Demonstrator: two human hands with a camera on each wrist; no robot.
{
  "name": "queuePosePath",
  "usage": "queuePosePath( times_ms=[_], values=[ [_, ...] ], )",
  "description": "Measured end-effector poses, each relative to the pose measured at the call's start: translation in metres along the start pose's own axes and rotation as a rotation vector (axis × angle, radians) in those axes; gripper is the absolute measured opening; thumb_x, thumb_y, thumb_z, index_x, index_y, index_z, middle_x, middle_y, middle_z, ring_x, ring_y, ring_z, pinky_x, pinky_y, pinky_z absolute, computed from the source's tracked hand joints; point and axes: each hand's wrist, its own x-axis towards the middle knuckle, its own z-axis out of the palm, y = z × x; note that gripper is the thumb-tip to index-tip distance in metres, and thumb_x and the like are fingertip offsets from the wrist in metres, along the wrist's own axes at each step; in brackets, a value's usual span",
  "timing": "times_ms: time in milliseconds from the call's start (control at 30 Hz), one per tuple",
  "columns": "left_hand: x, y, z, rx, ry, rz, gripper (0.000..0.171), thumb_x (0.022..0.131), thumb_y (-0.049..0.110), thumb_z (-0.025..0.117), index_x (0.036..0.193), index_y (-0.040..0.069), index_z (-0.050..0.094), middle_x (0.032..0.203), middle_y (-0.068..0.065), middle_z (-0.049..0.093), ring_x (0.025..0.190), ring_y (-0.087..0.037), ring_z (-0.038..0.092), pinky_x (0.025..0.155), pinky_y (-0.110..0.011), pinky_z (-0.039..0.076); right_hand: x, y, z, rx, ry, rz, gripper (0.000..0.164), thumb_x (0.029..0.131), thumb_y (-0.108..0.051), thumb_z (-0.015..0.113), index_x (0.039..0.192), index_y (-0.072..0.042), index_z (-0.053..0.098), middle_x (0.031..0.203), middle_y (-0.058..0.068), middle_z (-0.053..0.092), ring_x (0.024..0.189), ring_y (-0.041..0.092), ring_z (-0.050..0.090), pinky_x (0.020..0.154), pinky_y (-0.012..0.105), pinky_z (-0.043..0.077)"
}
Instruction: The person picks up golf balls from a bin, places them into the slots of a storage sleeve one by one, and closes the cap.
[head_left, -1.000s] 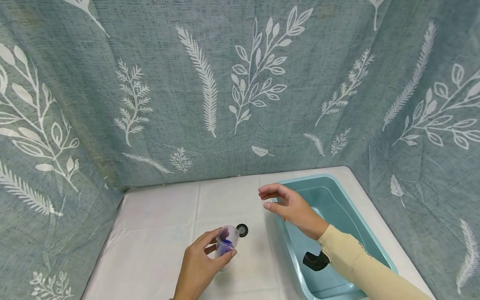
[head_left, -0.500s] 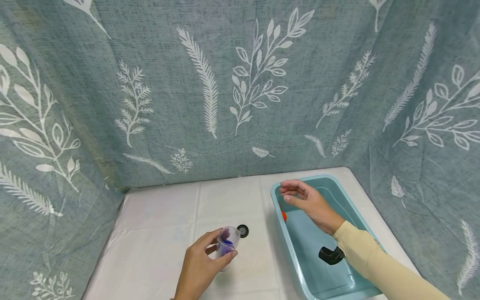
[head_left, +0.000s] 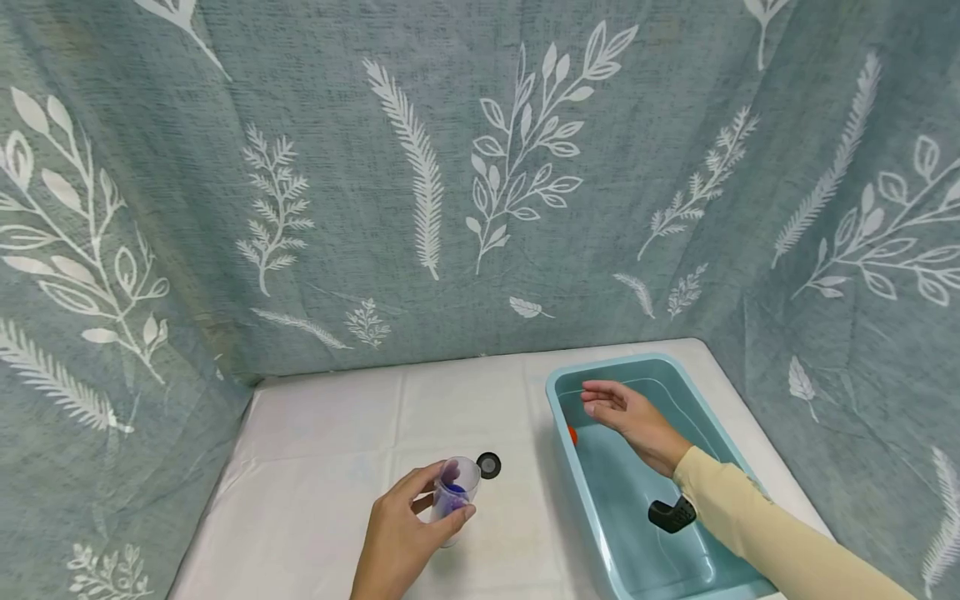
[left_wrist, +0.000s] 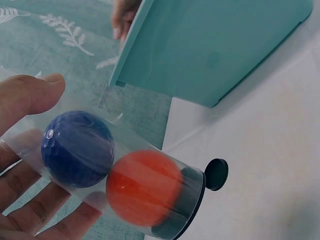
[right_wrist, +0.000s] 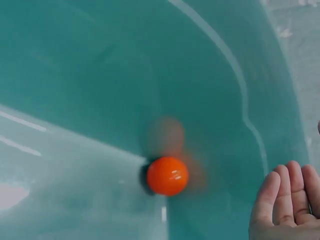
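My left hand grips an upright clear plastic tube between thumb and fingers at the table's front middle. Inside the tube, the left wrist view shows a dimpled blue ball nearer the hand and an orange ball below it, toward the dark base. A round black cap lies on the table just beyond the tube. Over the left part of the teal tub my right hand hovers with nothing in it, fingers loosely extended. Another orange ball sits in the tub's corner, apart from that hand.
The teal tub takes up the right side of the white-covered table. A patterned grey-green cloth rises behind and on both sides. A black device is worn at the right wrist.
My right hand has moved right, from the tub's left rim to over its inside, bringing the orange ball there into fuller view. The left hand keeps its grip on the tube.
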Motion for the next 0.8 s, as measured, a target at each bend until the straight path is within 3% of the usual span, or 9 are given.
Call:
queuePosePath(
  times_ms=[200, 467, 800],
  values=[
    [-0.001, -0.004, -0.003, -0.001, 0.0, -0.011, 0.053, 0.074, 0.022, 0.093, 0.122, 0.017, 0.071, 0.112, 0.007, 0.071, 0.102, -0.016, 0.068, 0.085, -0.026, 0.06, 0.007, 0.021, 0.001, -0.042, 0.015, 0.059, 0.06, 0.1, -0.021, 0.066, 0.151, -0.003, 0.039, 0.151, 0.021, 0.042, 0.136, 0.034, 0.044, 0.118, 0.055, 0.031],
    [-0.004, -0.009, -0.005, -0.023, 0.003, -0.02, 0.054, 0.074, 0.021, 0.093, 0.122, 0.017, 0.071, 0.111, 0.008, 0.071, 0.103, -0.017, 0.068, 0.086, -0.024, 0.059, 0.015, 0.04, 0.008, -0.25, 0.087, 0.094, 0.059, 0.097, -0.022, 0.07, 0.148, -0.006, 0.045, 0.146, 0.017, 0.049, 0.131, 0.035, 0.047, 0.109, 0.06, 0.04],
    [-0.005, -0.017, -0.009, -0.052, 0.019, -0.006, 0.056, 0.072, 0.02, 0.093, 0.123, 0.016, 0.07, 0.111, 0.008, 0.071, 0.102, -0.016, 0.068, 0.085, -0.022, 0.058, 0.022, 0.07, 0.012, -0.312, 0.126, 0.136, 0.057, 0.094, -0.02, 0.074, 0.142, -0.001, 0.048, 0.14, 0.02, 0.051, 0.126, 0.036, 0.05, 0.098, 0.054, 0.049]
  ],
)
